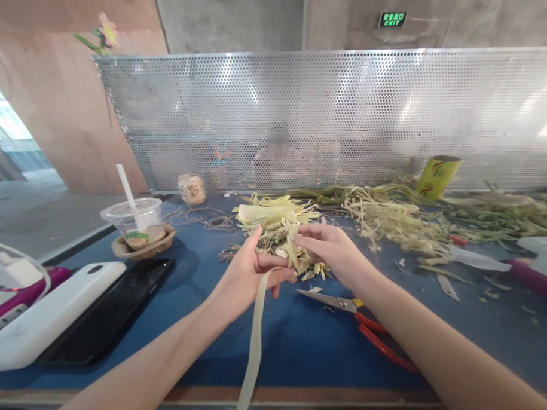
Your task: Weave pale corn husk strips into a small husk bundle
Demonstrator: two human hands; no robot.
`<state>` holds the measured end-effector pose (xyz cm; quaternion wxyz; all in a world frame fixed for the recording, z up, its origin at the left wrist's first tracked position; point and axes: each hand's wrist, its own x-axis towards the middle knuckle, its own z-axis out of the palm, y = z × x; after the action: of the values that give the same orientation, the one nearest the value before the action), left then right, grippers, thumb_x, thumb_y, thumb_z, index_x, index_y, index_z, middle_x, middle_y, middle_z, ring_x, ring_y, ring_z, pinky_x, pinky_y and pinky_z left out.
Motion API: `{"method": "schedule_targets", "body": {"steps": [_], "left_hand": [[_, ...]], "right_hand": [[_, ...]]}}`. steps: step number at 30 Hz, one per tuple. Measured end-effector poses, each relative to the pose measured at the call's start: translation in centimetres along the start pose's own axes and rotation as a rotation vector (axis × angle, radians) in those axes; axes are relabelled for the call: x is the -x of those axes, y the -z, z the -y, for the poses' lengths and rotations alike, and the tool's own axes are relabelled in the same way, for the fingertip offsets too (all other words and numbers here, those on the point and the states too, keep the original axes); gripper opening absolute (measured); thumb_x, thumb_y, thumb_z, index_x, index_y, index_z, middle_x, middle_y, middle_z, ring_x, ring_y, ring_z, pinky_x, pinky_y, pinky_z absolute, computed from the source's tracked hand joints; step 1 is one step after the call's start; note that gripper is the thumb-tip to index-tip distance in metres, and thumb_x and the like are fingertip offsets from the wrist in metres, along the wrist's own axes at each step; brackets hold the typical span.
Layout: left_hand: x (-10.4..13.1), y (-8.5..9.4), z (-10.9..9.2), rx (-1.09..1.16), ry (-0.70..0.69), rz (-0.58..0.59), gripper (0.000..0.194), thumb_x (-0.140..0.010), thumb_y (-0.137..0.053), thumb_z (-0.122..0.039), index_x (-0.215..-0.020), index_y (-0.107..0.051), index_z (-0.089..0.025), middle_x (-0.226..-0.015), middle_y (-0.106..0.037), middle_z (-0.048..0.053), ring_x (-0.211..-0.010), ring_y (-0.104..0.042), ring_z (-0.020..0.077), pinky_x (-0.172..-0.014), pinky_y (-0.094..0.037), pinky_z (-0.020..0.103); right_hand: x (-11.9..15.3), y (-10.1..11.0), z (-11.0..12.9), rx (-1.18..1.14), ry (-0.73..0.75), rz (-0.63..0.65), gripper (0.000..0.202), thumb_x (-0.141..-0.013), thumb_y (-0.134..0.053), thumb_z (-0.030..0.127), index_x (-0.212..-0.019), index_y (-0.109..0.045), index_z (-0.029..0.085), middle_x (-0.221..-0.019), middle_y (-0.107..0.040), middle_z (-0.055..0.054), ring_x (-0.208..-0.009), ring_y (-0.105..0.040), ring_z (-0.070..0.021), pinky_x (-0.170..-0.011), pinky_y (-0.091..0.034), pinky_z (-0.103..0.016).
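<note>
My left hand (248, 267) is closed around a long pale leaf strip (256, 333), whose loose end hangs past the table's front edge. At the strip's upper part, my right hand (328, 246) pinches a folded bit of pale leaf between thumb and fingers. Just behind both hands lies a pile of pale yellow-green leaf strips (273, 213), with thinner, darker dried stalks partly hidden under it. Scissors (337, 301) with red handles rest below my right forearm, their blades pointing left and slightly apart.
On the left are a plastic cup (136, 221) with a straw in a cardboard holder, a white power bank (58, 311) and a black phone (112, 313). Shredded leaves (389, 224), a blade (447, 287) and a yellow tube (438, 176) lie right. A perforated metal screen (295, 110) stands behind.
</note>
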<state>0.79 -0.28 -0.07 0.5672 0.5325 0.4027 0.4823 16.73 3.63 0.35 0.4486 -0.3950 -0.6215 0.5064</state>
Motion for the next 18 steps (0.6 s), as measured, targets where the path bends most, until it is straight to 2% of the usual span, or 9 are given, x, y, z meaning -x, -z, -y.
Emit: {"method": "schedule_targets", "body": {"steps": [3,6,8,10,11,13,15,16,18], "left_hand": [[0.0,-0.2,0.0,-0.023,0.027,0.020,0.120,-0.059,-0.077,-0.014,-0.142,0.010,-0.015,-0.067,-0.069,0.004,-0.043,-0.054,0.0112,-0.041,-0.041,0.022],[0.1,-0.3,0.1,-0.036,0.047,0.062,0.120,-0.060,-0.077,-0.015,-0.142,0.011,-0.015,-0.064,-0.069,0.004,-0.040,-0.051,0.0097,-0.042,-0.040,0.022],[0.1,-0.2,0.2,-0.041,0.066,0.074,0.118,-0.061,-0.076,-0.015,-0.142,0.009,-0.014,-0.066,-0.070,0.005,-0.040,-0.051,0.0095,-0.042,-0.040,0.022],[0.1,-0.2,0.3,-0.047,0.090,0.067,0.116,-0.061,-0.076,-0.015,-0.142,0.007,-0.015,-0.070,-0.070,0.006,-0.041,-0.051,0.0095,-0.041,-0.041,0.022],[0.1,-0.1,0.3,-0.044,0.097,0.057,0.115,-0.062,-0.075,-0.015,-0.142,0.007,-0.015,-0.072,-0.071,0.006,-0.041,-0.051,0.0095,-0.041,-0.041,0.022],[0.1,-0.1,0.1,-0.019,0.092,0.039,0.110,-0.064,-0.074,-0.016,-0.143,0.003,-0.014,-0.075,-0.071,0.007,-0.046,-0.055,0.0112,-0.041,-0.042,0.022],[0.1,0.0,-0.2,0.026,0.090,0.042,0.102,-0.067,-0.072,-0.015,-0.142,-0.004,-0.010,-0.076,-0.070,0.008,-0.056,-0.061,0.0146,-0.042,-0.044,0.021],[0.1,0.0,-0.4,0.047,0.098,0.044,0.098,-0.068,-0.071,-0.013,-0.142,-0.007,-0.009,-0.076,-0.070,0.007,-0.062,-0.063,0.0163,-0.042,-0.044,0.021],[0.1,0.0,-0.7,0.064,0.130,0.030,0.096,-0.067,-0.070,-0.007,-0.141,-0.009,-0.008,-0.073,-0.069,0.006,-0.068,-0.065,0.0187,-0.042,-0.045,0.021]], "right_hand": [[0.0,-0.4,0.1,-0.174,0.053,-0.039,0.034,-0.065,-0.063,0.018,-0.098,-0.058,0.018,-0.082,-0.060,0.000,-0.063,-0.055,-0.0096,-0.055,-0.042,-0.021],[-0.3,-0.3,0.5,-0.315,0.129,-0.100,0.047,-0.068,-0.062,0.015,-0.113,-0.050,0.022,-0.097,-0.062,-0.003,-0.078,-0.060,-0.0133,-0.065,-0.047,-0.025],[-0.5,0.2,0.8,-0.347,0.194,-0.166,0.044,-0.074,-0.057,0.017,-0.116,-0.048,0.024,-0.099,-0.062,-0.003,-0.079,-0.060,-0.0132,-0.068,-0.048,-0.027],[-0.4,1.0,1.2,-0.278,0.295,-0.174,0.039,-0.080,-0.049,0.017,-0.117,-0.048,0.028,-0.099,-0.061,-0.002,-0.069,-0.057,-0.0109,-0.068,-0.047,-0.029],[-0.3,1.4,1.4,-0.209,0.345,-0.151,0.036,-0.082,-0.046,0.018,-0.116,-0.051,0.028,-0.095,-0.060,-0.001,-0.062,-0.053,-0.0099,-0.066,-0.046,-0.030],[0.1,2.0,1.9,-0.016,0.435,-0.042,0.028,-0.085,-0.044,0.020,-0.107,-0.059,0.027,-0.087,-0.059,-0.001,-0.064,-0.050,-0.0111,-0.065,-0.044,-0.029],[0.6,2.3,2.3,0.228,0.513,0.131,0.022,-0.084,-0.049,0.020,-0.098,-0.066,0.025,-0.090,-0.059,-0.003,-0.082,-0.053,-0.0148,-0.076,-0.042,-0.030],[0.8,2.3,2.4,0.326,0.538,0.214,0.021,-0.085,-0.049,0.022,-0.096,-0.067,0.024,-0.087,-0.060,-0.003,-0.083,-0.053,-0.0155,-0.077,-0.041,-0.030],[0.9,2.2,2.5,0.466,0.572,0.275,0.019,-0.085,-0.051,0.025,-0.087,-0.070,0.022,-0.076,-0.059,-0.003,-0.076,-0.052,-0.0150,-0.072,-0.042,-0.029]]}}
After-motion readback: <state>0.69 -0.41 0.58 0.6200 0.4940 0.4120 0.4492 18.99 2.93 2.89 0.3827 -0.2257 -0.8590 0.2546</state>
